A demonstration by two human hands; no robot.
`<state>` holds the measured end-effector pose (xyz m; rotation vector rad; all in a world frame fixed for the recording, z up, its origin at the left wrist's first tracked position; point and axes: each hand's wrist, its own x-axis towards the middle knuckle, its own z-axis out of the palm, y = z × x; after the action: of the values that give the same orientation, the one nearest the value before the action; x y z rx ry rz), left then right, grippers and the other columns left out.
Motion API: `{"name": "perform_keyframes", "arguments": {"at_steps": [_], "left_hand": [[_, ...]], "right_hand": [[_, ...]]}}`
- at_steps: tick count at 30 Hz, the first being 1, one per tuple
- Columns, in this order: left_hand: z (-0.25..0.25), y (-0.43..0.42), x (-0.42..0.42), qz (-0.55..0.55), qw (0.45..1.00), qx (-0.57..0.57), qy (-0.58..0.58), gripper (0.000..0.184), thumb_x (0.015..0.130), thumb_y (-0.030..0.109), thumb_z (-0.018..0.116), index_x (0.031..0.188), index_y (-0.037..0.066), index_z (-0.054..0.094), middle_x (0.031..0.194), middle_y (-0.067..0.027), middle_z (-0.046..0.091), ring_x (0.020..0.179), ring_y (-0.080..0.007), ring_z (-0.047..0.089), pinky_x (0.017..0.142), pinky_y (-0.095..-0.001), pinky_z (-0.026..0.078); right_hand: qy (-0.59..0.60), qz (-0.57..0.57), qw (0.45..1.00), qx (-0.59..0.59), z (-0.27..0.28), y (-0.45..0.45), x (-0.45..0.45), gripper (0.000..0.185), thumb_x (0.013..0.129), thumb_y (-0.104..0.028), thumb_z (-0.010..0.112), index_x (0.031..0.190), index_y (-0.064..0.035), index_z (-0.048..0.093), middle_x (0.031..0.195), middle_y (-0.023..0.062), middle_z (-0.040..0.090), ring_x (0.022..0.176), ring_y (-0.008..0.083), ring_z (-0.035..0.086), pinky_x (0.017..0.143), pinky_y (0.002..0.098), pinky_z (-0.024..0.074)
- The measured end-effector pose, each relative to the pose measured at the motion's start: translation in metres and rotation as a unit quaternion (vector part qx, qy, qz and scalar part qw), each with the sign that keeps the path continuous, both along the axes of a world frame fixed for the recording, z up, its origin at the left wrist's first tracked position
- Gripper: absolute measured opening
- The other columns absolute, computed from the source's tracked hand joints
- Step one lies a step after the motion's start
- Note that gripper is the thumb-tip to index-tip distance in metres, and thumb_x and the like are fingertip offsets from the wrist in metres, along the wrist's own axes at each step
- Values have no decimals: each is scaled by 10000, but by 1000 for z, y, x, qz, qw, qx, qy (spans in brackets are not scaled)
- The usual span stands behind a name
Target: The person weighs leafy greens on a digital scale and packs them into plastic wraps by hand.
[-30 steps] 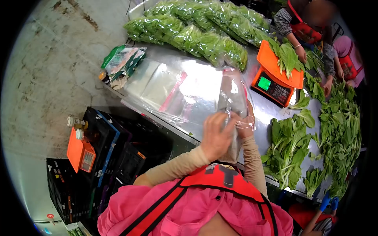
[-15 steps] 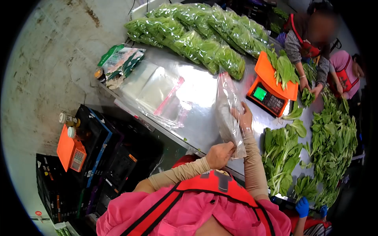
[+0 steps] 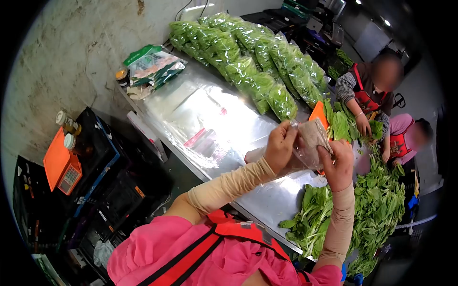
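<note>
My left hand [image 3: 280, 148] and my right hand [image 3: 339, 164] hold a clear plastic bag [image 3: 313, 138] up above the metal table [image 3: 260, 202]. Something brownish-grey shows inside the bag. The left fingers pinch its upper left edge, while the right thumb and fingers grip its right side. Behind the bag, an orange scale [image 3: 319, 114] is mostly hidden, with leafy greens [image 3: 339, 125] on its tray. Flat clear bags [image 3: 191, 114] lie on the table to the left of my hands. Loose greens [image 3: 312, 221] lie below my right hand.
Filled bags of greens [image 3: 248, 71] are piled at the table's back. A green-and-white packet [image 3: 155, 66] and a jar [image 3: 122, 76] stand at the left corner. Black crates [image 3: 95, 176] carry jars and an orange scale [image 3: 62, 159]. Two people [image 3: 369, 90] [image 3: 405, 138] work at right.
Both hands have risen with the bag, which lay lengthwise on the table before and is now lifted and tilted between them. The view has turned, and the scale is now partly covered.
</note>
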<state>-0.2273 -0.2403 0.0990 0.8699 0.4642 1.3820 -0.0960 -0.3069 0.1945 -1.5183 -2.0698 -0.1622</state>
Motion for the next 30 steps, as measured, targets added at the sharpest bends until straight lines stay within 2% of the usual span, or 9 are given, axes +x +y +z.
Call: {"name": "perform_keyframes", "arguments": {"at_steps": [3,8,11,15,18,19,21,24,30], "left_hand": [[33,-36,-26,-48,999,24,11,186,954,142,436,829,16,491,670,-20,554,603,-63,518,559,-213,428],[46,-57,-45,-88,990,94,-59,196,953,163,442,851,7,505,681,-35,551,652,-86,536,614,-230,435],[0,-3,-23,41,989,36,139,207,942,158,462,816,11,534,689,-37,568,639,-98,551,596,-245,455],[-9,46,-12,-8,999,-26,37,250,938,203,473,777,29,552,666,-25,584,602,-98,559,560,-246,462],[0,88,-1,-5,999,-20,30,252,948,190,447,786,23,544,672,-45,584,596,-125,586,545,-251,470],[7,99,0,-12,1000,17,3,242,950,179,435,801,17,537,689,-57,587,613,-143,600,560,-257,482],[25,107,-2,-23,998,51,-19,232,952,167,423,816,12,529,705,-69,590,630,-161,615,574,-263,494],[51,97,2,-28,997,58,-43,213,958,164,405,864,3,509,749,-93,594,703,-196,639,640,-289,523],[9,-14,6,-23,996,50,-72,189,973,148,391,972,-17,484,898,-124,603,882,-221,626,808,-339,518]], "right_hand": [[18,44,999,-17,37,-15,-21,118,684,27,667,771,8,591,662,109,521,601,279,476,556,359,356],[-27,72,956,284,22,-12,-36,110,676,2,682,744,16,596,644,95,485,582,299,455,550,371,349],[-22,-9,987,156,35,-5,2,132,729,43,643,853,17,607,840,121,593,735,237,549,651,349,437],[14,-280,842,460,84,-99,42,122,827,47,554,919,66,630,940,139,651,825,213,619,766,297,502],[-94,-285,912,279,6,-127,49,151,854,22,558,972,78,635,933,161,667,786,215,641,702,301,531],[71,-170,973,139,-23,-111,27,162,858,-14,555,996,39,621,1024,149,615,889,233,596,772,337,493],[486,-47,865,-116,-79,-79,-19,190,865,-85,550,1045,-39,591,1204,124,512,1097,267,506,911,408,417],[-118,64,983,-127,-172,-60,-20,115,792,-99,526,894,-78,573,1273,143,475,1182,347,437,975,441,364],[-197,270,903,-271,-279,-46,10,322,736,-140,603,1056,-180,597,1359,70,415,1260,345,377,989,501,343]]}}
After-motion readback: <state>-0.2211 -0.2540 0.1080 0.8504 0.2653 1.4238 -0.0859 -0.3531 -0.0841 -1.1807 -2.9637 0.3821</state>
